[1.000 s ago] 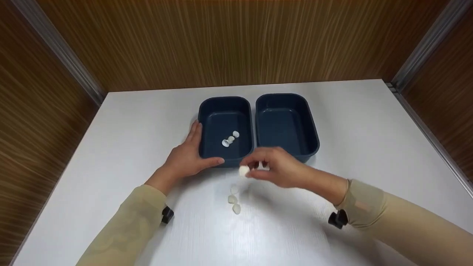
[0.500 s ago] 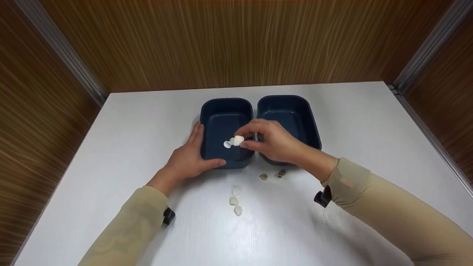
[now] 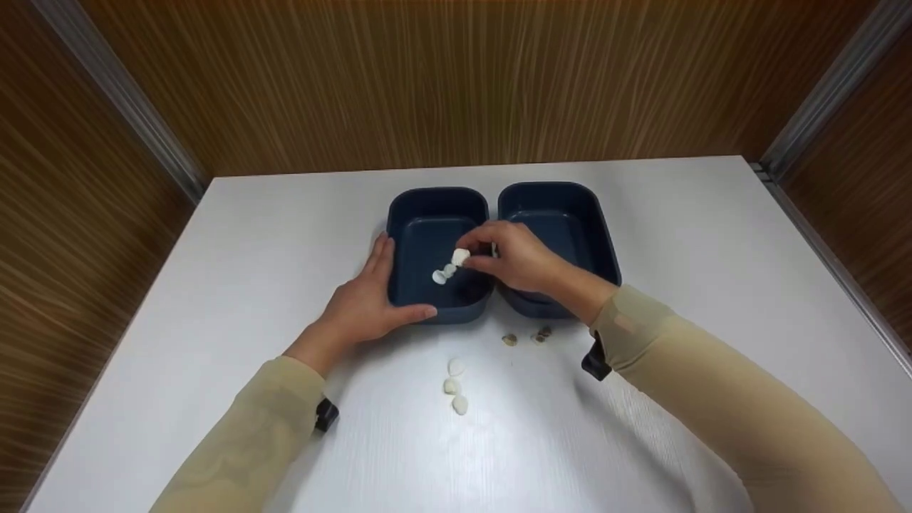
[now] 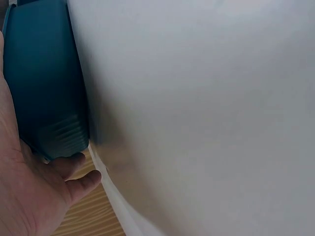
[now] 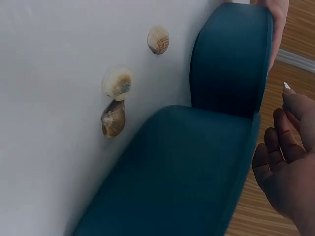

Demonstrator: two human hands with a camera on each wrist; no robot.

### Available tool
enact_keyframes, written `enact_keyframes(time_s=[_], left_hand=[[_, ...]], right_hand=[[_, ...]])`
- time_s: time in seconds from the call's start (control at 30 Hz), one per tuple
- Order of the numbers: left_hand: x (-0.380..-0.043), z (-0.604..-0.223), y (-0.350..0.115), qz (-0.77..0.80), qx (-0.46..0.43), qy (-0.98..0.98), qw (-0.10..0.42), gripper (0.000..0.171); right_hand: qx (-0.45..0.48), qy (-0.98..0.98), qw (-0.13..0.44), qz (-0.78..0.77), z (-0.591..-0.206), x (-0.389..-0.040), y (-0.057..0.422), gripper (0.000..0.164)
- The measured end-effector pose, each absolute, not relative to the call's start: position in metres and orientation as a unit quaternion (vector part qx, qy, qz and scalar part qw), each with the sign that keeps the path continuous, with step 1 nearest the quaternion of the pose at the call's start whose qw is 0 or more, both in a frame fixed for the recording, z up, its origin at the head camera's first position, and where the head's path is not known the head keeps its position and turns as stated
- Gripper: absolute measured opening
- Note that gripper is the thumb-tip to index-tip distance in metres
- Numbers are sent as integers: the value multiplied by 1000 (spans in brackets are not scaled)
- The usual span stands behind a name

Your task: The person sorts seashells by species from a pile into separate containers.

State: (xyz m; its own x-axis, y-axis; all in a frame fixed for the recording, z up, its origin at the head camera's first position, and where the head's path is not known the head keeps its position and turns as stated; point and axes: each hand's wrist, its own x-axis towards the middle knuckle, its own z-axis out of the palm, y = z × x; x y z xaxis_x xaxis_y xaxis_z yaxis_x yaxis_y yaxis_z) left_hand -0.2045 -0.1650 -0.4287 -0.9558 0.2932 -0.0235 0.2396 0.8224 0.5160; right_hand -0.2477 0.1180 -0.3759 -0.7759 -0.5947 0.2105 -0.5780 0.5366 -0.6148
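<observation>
My right hand [image 3: 516,255] pinches a small white seashell [image 3: 461,257] between thumb and fingertips, above the left dark-blue container [image 3: 417,303]. In the right wrist view only a white bit of the shell [image 5: 286,85] shows at the fingertips. Right beside the held shell, white seashells [image 3: 443,273] lie on that container's floor. My left hand [image 3: 360,306] rests against the same container, fingers straight along its left side and thumb at the front rim. Three pale seashells [image 3: 452,386] lie in a line on the white table in front.
A second dark-blue container [image 3: 605,249] stands close on the right, partly behind my right hand. Brownish seashells [image 5: 113,118] lie on the table [image 3: 299,214] in front of it. Wood-grain panels [image 3: 456,85] enclose the back and sides.
My right hand has carried the white seashell from in front of the containers to over the left one, uncovering the brownish seashells. The left hand stays in place.
</observation>
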Motion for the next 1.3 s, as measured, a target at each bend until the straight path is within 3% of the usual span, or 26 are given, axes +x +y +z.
enact_keyframes(time_s=[0.67,0.97,1.3], left_hand=[[-206,-430,-164,266,139,952,52,143],[-205,-426,-166,260,133,955,58,141],[-204,-425,-167,260,121,956,60,141]], right_hand=[[-315,902,-9,-296,-376,-248,119,28],[-395,845,-46,-357,-364,-210,129,23],[-450,806,16,-385,-385,-160,131,19]])
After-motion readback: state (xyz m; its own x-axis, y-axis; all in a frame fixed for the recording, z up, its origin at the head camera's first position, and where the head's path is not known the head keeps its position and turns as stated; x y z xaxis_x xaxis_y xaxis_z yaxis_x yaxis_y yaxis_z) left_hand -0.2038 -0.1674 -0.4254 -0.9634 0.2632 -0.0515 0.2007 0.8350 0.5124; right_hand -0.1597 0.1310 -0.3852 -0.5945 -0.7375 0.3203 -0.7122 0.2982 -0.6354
